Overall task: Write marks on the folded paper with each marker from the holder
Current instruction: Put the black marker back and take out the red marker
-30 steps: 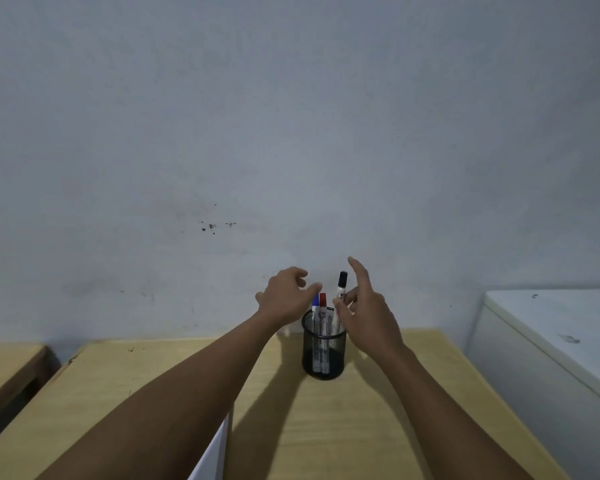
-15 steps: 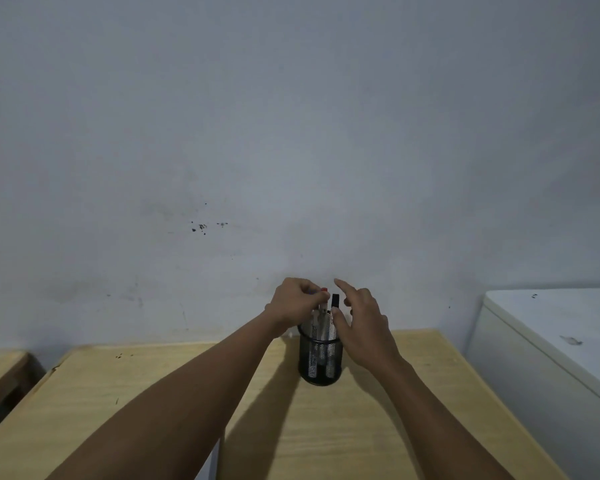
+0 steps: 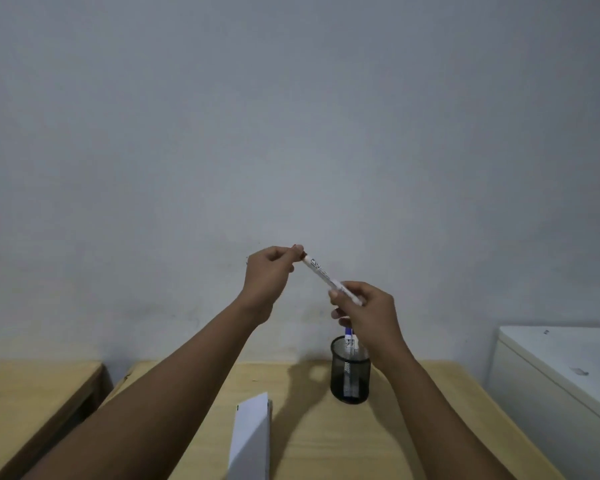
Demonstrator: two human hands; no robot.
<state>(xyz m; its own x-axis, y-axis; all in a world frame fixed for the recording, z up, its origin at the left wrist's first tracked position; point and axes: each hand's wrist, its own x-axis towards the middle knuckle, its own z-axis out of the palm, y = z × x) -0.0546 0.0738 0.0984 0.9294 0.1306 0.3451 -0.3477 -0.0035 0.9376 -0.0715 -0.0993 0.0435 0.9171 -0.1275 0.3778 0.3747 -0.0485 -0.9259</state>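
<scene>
Now we hold a white marker (image 3: pixel 323 274) slantwise above the mesh holder (image 3: pixel 350 375), our left hand (image 3: pixel 269 277) pinching its upper capped end, our right hand (image 3: pixel 368 308) closed round its lower barrel; the folded paper (image 3: pixel 252 441) lies on the table (image 3: pixel 326 445), nearer us.

Two bare forearms entering from the bottom edge, no sleeves, watch or bands in view, left hand (image 3: pixel 269 275) and right hand (image 3: pixel 369 311) bare, no rings or gloves visible, fingernails short, wrists slim, forearms widening toward the camera
</scene>
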